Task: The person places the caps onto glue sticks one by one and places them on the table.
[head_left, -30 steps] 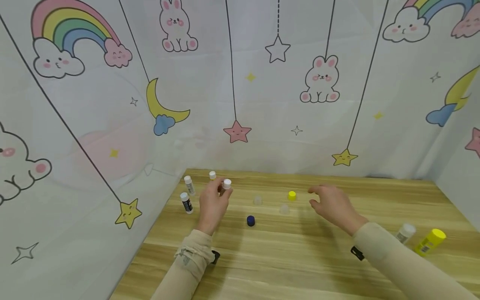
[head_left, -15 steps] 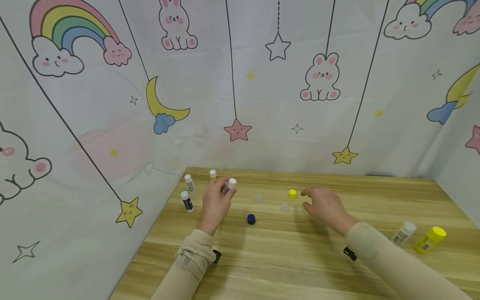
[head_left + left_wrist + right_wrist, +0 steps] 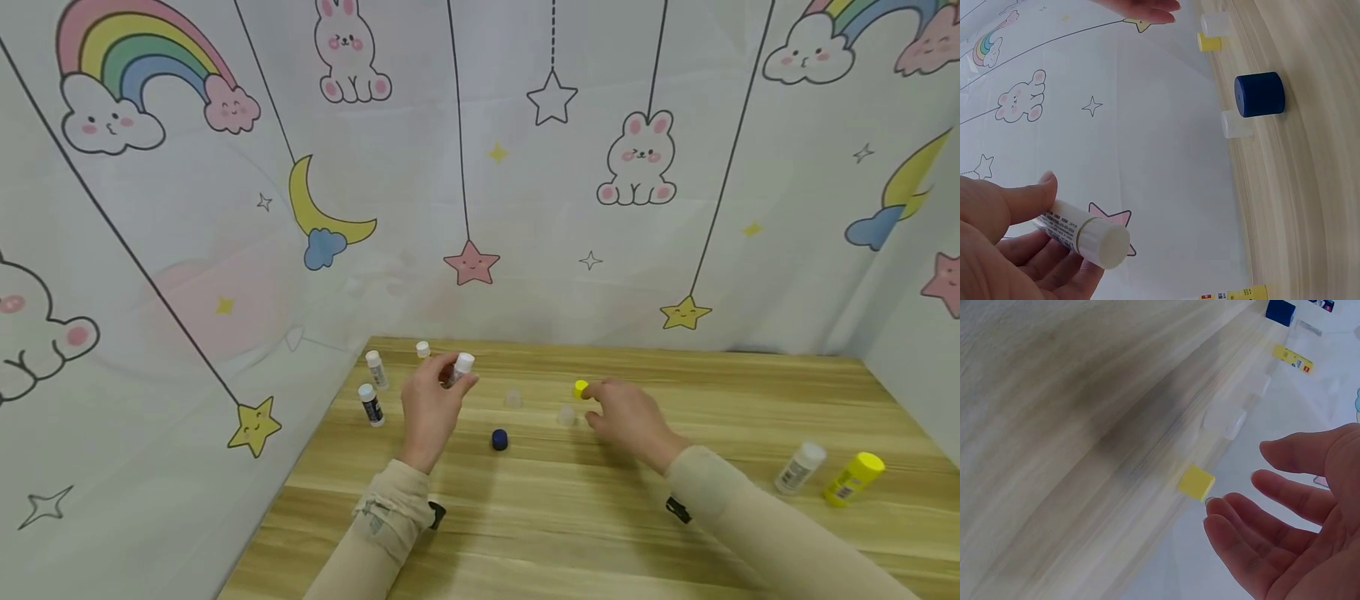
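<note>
My left hand [image 3: 433, 412] grips a white glue stick [image 3: 1075, 232] between thumb and fingers, raised above the table with its plain white end tipped up. In the head view my right hand [image 3: 632, 419] reaches to a small yellow cap [image 3: 581, 389], its fingertips beside the cap. The right wrist view shows those fingers [image 3: 1235, 550] spread and loosely bent, holding nothing, with the yellow cap [image 3: 1196, 482] just off the fingertips. Two see-through caps [image 3: 566, 414] and a dark blue cap [image 3: 499, 440] stand between the hands.
Left of my left hand stand a white glue stick [image 3: 377, 370] and a dark-labelled one [image 3: 371, 405]; another white-topped one [image 3: 423, 350] is partly hidden behind that hand. At the right stand a whitish tube [image 3: 800, 468] and a yellow tube [image 3: 854, 479]. A printed curtain [image 3: 547, 217] borders the table.
My right hand has moved left, up to the yellow cap. The left hand, still holding the glue stick, has shifted slightly to the right. The caps have stayed in place.
</note>
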A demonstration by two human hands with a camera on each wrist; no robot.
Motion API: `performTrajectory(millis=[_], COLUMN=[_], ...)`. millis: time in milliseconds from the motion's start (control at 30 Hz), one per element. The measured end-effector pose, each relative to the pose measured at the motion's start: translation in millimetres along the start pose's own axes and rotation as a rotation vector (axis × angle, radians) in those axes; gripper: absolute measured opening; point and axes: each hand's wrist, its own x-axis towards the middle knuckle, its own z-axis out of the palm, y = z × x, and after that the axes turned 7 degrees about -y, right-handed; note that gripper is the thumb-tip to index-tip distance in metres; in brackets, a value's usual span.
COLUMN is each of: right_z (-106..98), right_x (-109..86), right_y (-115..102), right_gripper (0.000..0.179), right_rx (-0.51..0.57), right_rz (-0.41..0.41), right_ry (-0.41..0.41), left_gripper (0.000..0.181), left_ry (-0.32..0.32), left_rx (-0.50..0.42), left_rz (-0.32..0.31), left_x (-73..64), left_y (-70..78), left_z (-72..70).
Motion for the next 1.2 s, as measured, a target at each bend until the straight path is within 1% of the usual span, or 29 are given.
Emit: performTrajectory(millis=[133,300,367,533,633,833,1067,1200], right_z=[3.9,8.4,10.2,14.6,18.4,28.6,34.3,36.1], right_x=[2.7,7.7,10.4,15.8,18.6,24.7,28.2,29.2], right_y=[-2.0,-3.3,-4.1,-7.2,-8.7,-9.3,-11.8,-13.3], right_gripper=[0.028,0.027,0.027,0.026,0.027,0.029,0.033,0.032], right_rx=[0.012,0.025,0.025,0.044,0.056,0.054,0.082,0.090], right_rz=[-0.022,-0.080,-0.103,-0.117,-0.112,-0.098,-0.082,-0.086], right_ry=[0.012,0.039,0.044,0.040,0.040,0.025,-0.002,-0.012], left_gripper=[0.036,0.032,0.032,0.031,0.030,0.028,0.030,0.031], left_ry=[0.006,0.004,0.006,-0.005,-0.022,-0.060,-0.145,-0.155], left_rx=[-0.016,-0.037,-0.032,-0.012,-0.010,0.006,0.036,0.048], left_rz=[0.001,0.001,0.011,0.011,-0.001,0.003,-0.036,-0.032], left_x=[-0.6,-2.0,-2.4,-2.5,-2.5,-3.7,-5.5,-5.7], left_y=[0.4,1.7,2.2,4.2,4.9,3.5,7.0,7.1], left_z=[-0.7,-1.5,-1.2,0.3,1.6,4.6,3.8,4.9])
